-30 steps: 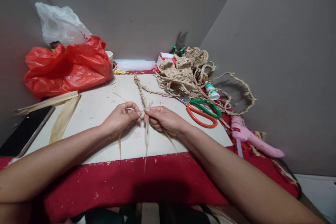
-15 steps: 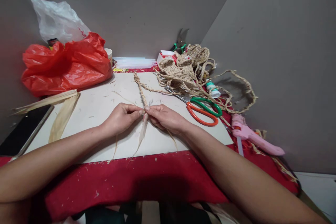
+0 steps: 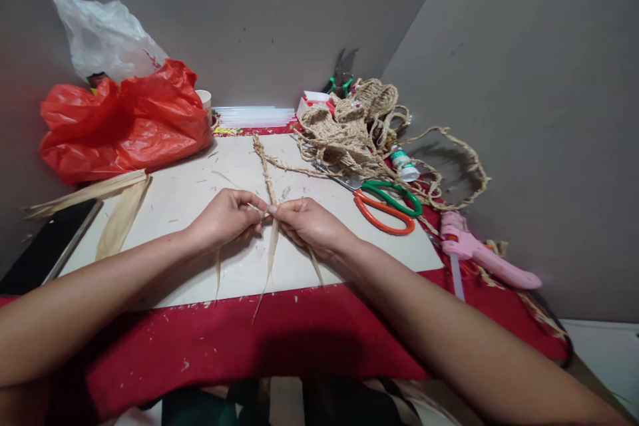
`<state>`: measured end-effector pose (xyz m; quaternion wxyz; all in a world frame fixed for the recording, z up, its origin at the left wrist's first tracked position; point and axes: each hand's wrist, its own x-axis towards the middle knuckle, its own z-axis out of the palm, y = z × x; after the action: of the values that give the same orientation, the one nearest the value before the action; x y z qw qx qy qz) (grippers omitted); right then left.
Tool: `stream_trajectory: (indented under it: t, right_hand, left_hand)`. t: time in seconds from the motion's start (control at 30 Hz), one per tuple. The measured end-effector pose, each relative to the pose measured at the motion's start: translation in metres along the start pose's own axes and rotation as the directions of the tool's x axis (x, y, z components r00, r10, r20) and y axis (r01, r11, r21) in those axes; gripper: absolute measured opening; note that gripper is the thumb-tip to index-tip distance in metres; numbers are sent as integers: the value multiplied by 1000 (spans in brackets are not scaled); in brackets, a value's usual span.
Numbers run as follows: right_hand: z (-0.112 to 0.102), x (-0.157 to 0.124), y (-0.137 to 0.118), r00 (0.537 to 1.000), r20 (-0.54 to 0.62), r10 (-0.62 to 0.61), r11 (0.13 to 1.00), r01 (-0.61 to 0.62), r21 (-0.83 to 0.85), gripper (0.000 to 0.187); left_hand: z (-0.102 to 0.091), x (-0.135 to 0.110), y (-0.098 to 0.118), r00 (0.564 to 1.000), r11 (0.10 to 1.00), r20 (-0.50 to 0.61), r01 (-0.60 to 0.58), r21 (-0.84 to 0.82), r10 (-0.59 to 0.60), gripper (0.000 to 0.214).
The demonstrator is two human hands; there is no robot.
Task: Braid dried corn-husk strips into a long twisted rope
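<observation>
A thin tan braid of dry husk-like strips [image 3: 265, 173] runs away from me over a white board [image 3: 190, 273]. At its near end my left hand [image 3: 232, 216] pinches a strip with thumb and finger. My right hand [image 3: 304, 223] grips the end of the braid just beside it, the two hands' fingertips almost touching. Loose strip ends [image 3: 272, 246] hang toward me below the fingers, one past the board's front edge. Further right lie scissors [image 3: 384, 206] with one orange and one green handle. Wide pale husk strips [image 3: 122, 216] rest at the left.
A coiled heap of braided cord [image 3: 349, 126] sits at the back right, near pliers [image 3: 342, 80] and a small bottle [image 3: 404, 163]. A pink glue gun [image 3: 474, 253] lies far right. Left are a red plastic bag [image 3: 124, 126], a phone [image 3: 50, 246] and a paper cup [image 3: 204, 103].
My left hand has shifted slightly left and changed its pinch, with the fingertips a little apart from the braid. The hanging strip ends have swung slightly left.
</observation>
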<state>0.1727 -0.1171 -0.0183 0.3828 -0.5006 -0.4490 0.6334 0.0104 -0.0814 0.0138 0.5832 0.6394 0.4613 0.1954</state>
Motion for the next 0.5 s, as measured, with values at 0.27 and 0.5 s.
stream_trajectory:
  t: [0.27, 0.5]
  right_hand:
    - [12, -6, -5, 989, -56, 139, 960, -120, 254, 26]
    - [16, -6, 1, 990, -77, 118, 939, -86, 333, 27]
  left_hand:
    - [15, -13, 14, 980, 963, -85, -159, 220, 181, 31]
    - [36, -18, -6, 877, 511, 23, -301, 805, 480, 58]
